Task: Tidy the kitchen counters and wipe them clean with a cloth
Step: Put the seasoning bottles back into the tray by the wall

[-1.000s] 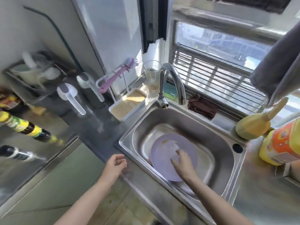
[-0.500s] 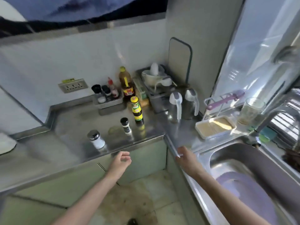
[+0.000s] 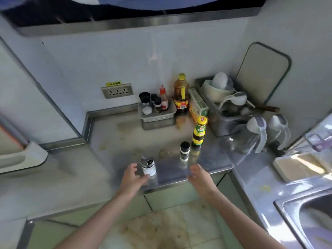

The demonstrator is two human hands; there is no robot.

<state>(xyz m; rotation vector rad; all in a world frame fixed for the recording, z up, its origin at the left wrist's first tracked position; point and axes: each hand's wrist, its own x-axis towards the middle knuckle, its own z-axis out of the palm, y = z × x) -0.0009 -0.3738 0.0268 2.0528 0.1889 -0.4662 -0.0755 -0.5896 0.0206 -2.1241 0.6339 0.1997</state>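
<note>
Steel counter holds, near its front edge, a yellow-capped bottle, a black-capped jar and a shaker. My left hand, fingers spread, hovers just beside the shaker; my right hand hangs relaxed, holding nothing.

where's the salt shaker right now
Near the counter's front edge, just right of the left hand, with the black-capped jar behind it to the right.

Yellow sticker above the wall socket carries small dark characters, too blurred to read. Labels on the sauce bottle and oil bottle likewise illegible.
</note>
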